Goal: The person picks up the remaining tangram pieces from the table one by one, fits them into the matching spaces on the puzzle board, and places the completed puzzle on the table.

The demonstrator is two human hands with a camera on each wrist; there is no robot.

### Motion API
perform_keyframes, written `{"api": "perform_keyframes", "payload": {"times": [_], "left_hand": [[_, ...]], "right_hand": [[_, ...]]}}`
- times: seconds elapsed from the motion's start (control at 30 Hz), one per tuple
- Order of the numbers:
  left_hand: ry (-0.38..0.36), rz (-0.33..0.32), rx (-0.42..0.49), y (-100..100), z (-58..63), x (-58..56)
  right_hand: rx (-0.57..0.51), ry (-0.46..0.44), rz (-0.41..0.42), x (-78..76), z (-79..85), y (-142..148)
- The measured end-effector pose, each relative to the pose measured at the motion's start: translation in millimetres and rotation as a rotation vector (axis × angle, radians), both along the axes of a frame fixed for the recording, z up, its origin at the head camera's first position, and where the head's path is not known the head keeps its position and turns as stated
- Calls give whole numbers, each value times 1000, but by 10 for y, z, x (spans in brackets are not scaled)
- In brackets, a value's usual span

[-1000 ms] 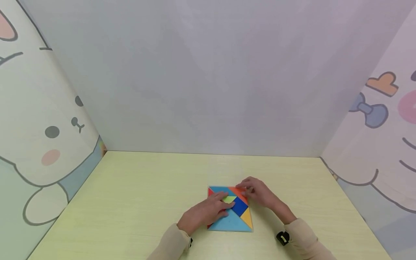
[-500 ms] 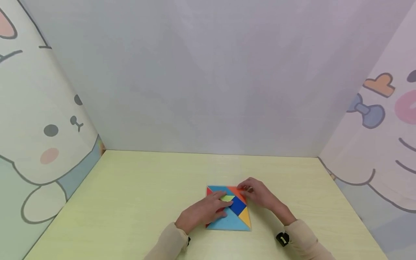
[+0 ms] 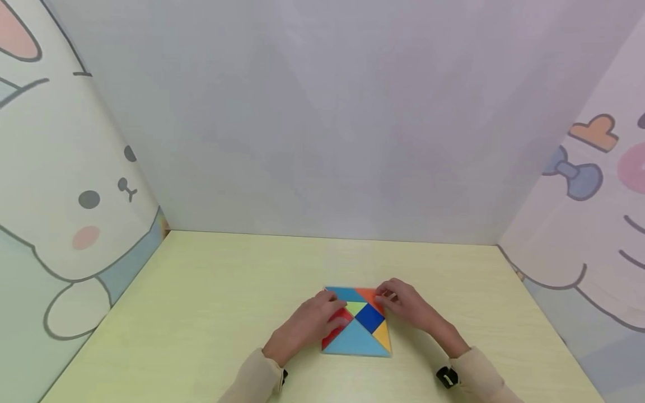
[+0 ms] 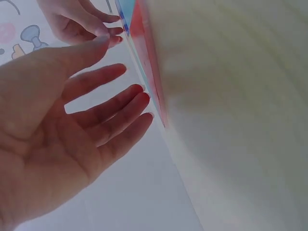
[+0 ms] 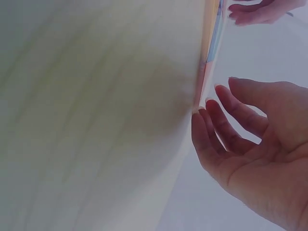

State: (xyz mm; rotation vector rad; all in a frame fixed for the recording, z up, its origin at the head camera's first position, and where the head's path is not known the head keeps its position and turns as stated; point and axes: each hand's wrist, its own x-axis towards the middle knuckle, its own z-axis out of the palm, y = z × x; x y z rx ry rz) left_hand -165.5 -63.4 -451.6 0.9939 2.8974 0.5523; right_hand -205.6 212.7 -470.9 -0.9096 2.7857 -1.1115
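A square tangram set lies flat on the table, its pieces fitted together. A large light-blue triangle (image 3: 355, 341) forms the near side, with a dark-blue square (image 3: 370, 318), a yellow triangle (image 3: 382, 337) and a light-green triangle (image 3: 355, 308) around it. My left hand (image 3: 304, 324) hovers over the left side, partly covering the red triangle (image 3: 332, 332); its fingers look fairly straight in the left wrist view. At the far right corner, my right hand (image 3: 409, 305) has loosely bent fingertips at the orange piece (image 3: 366, 294); its thumb stands apart from the fingers in the right wrist view.
The pale wooden table (image 3: 227, 296) extends around the tangram. A plain light backdrop (image 3: 322, 123) rises behind it, and cartoon-printed panels flank the left (image 3: 45, 168) and right (image 3: 579, 235) sides. Black wrist devices (image 3: 447, 377) sit below the cuffs.
My left hand has drawn back leftward off the middle pieces, uncovering more of the red and light-green triangles. My right hand has shifted slightly right, showing more of the orange piece.
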Motion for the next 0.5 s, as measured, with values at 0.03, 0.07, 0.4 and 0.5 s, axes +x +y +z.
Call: {"api": "perform_keyframes", "payload": {"times": [0.03,0.07,0.4,0.5], "left_hand": [[7,16,14,-12,-4,1],[20,29,26,-25,-7,2],[146,150,60,-158,-28,39],[146,197,86,-207,-30,62]], "right_hand": [[0,0,-2,13,5,7],[1,0,-8,25,6,13],[21,-39,-39,138,31,72],[31,-27,-46,175,48,97]]}}
